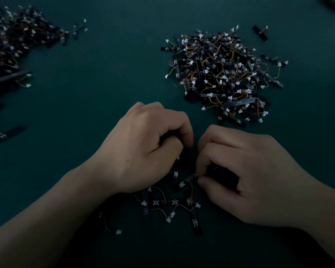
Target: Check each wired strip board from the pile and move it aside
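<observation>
A big pile of black wired strip boards [222, 74] with white plugs and orange-yellow wires lies at the centre right of the dark green table. My left hand [143, 149] and my right hand [246, 175] meet at the centre front, both with fingers curled. My right thumb and forefinger pinch the end of a black strip board [188, 179]. My left fingers curl over dark boards beneath them; what they hold is hidden in shadow. Several loose strip boards [170, 206] lie on the table just under and in front of both hands.
A second spread of strip boards [14, 41] covers the far left of the table. Single boards lie at the left edge [7, 135] and at the far right [260, 32]. Bare green table [104, 74] stretches between the two piles.
</observation>
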Demonstrator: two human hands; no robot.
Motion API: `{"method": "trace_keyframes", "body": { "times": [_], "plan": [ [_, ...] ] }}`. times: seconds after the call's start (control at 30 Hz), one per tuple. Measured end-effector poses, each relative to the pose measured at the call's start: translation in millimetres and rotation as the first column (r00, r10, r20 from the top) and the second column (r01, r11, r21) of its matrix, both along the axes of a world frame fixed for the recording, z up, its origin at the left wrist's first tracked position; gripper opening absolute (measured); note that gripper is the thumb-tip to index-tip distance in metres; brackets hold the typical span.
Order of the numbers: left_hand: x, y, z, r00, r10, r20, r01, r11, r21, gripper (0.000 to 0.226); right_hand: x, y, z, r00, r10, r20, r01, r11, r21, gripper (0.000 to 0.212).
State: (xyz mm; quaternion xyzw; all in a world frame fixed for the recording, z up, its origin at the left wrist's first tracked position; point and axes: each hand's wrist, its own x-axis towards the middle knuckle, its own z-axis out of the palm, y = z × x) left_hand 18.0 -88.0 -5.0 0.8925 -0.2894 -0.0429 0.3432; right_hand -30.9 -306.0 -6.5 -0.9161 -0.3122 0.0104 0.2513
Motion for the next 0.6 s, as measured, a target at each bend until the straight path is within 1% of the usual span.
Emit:
{"method": "trace_keyframes", "body": {
  "times": [0.1, 0.2, 0.33, 0.4, 0.5, 0.6],
  "plan": [
    [0.1, 0.1, -0.1, 1.000, 0.004, 0.000, -0.004, 1.000, -0.003, 0.027, -0.8, 1.2, 0.7, 1.000, -0.031, 0.005, 0.031, 1.000, 0.000, 0.015],
    [0.7, 0.1, -1.5, 1.000, 0.019, -0.005, -0.019, 1.000, 0.001, 0.026, -1.0, 1.6, -0.4, 0.999, -0.041, 0.036, 0.041, 0.999, 0.008, 0.004],
    [-0.2, 0.0, -2.4, 1.000, 0.018, -0.005, -0.018, 1.000, -0.012, 0.023, 0.3, 5.1, -0.6, 0.997, -0.052, 0.054, 0.053, 0.998, -0.017, 0.006],
    [-0.3, 1.6, -1.6, 1.000, -0.019, -0.005, 0.019, 0.999, -0.035, 0.023, 1.1, 5.6, -1.3, 0.996, -0.076, 0.038, 0.074, 0.996, 0.051, 0.006],
    [-0.3, 2.9, 1.4, 0.994, -0.107, -0.015, 0.105, 0.992, -0.076, 0.029, 3.1, 1.7, 0.3, 0.983, -0.167, -0.082, 0.181, 0.957, 0.227, 0.004],
    [-0.5, 3.2, 3.0, 0.985, -0.172, 0.008, 0.172, 0.980, -0.096, 0.024, 4.5, 0.3, 1.6, 0.966, -0.222, -0.133, 0.250, 0.934, 0.254, 0.005]
  ]
}}
